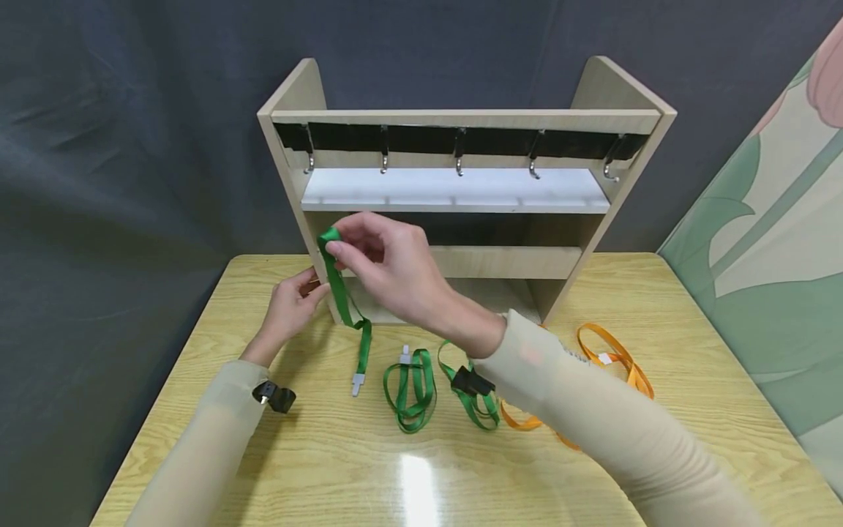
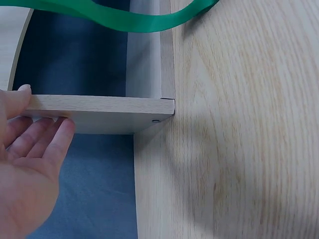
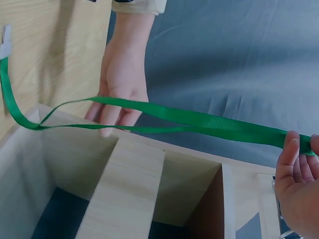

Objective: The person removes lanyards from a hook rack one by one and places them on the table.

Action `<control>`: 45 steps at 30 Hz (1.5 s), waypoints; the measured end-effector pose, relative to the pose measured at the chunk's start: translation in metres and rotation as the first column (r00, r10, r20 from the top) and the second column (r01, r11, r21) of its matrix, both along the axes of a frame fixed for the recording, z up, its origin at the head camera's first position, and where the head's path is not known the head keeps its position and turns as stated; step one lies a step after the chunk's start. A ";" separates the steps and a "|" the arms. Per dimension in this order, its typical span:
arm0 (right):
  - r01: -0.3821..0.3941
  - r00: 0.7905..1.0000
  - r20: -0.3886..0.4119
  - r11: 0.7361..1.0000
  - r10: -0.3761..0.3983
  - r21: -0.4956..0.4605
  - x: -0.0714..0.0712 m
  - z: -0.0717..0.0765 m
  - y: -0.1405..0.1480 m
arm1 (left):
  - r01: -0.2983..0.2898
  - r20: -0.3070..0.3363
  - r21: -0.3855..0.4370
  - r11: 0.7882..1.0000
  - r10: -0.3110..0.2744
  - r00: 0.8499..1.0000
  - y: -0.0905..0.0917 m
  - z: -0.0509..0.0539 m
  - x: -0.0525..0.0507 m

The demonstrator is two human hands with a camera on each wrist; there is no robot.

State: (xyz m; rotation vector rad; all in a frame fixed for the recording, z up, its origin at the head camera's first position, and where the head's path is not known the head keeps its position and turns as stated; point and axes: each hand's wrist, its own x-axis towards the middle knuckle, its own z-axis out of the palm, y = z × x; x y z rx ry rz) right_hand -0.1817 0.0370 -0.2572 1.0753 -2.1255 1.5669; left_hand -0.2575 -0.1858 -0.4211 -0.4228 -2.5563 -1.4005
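Note:
My right hand (image 1: 395, 267) is raised in front of the wooden shelf rack's left part. Its thumb and fingers pinch the top of a green lanyard (image 1: 339, 289), also seen in the right wrist view, where the green lanyard (image 3: 209, 124) stretches across. The strap hangs in a loop, with a pale plastic clip (image 1: 358, 384) at its lower end. My left hand (image 1: 290, 307) is low at the rack's left side. In the left wrist view, its thumb and fingers hold the edge of the side panel (image 2: 104, 104) from both faces.
The shelf rack (image 1: 454, 117) bears a row of several metal hooks (image 1: 459, 154) on a black strip. On the table (image 1: 316, 468) lie a coiled green lanyard (image 1: 421, 395), another green lanyard (image 1: 484, 417) partly behind my right arm, and orange lanyards (image 1: 619, 351) at right.

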 end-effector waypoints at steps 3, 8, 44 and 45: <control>-0.019 1.000 0.007 1.000 0.019 -0.016 0.003 -0.006 0.001 | 0.001 -0.014 -0.001 1.000 -0.001 1.000 0.001 0.000 0.000; -0.039 0.999 0.017 0.999 0.040 -0.036 0.009 -0.018 0.001 | 0.003 -0.016 0.009 1.000 -0.003 1.000 0.001 0.000 -0.001; -0.049 0.997 0.054 0.998 0.051 -0.039 0.025 -0.050 -0.004 | 0.007 0.001 0.006 1.000 -0.007 1.000 -0.001 0.000 0.000; -0.047 0.997 0.053 0.998 0.048 -0.035 0.026 -0.051 -0.004 | 0.008 0.004 0.006 1.000 -0.008 1.000 -0.002 0.001 0.000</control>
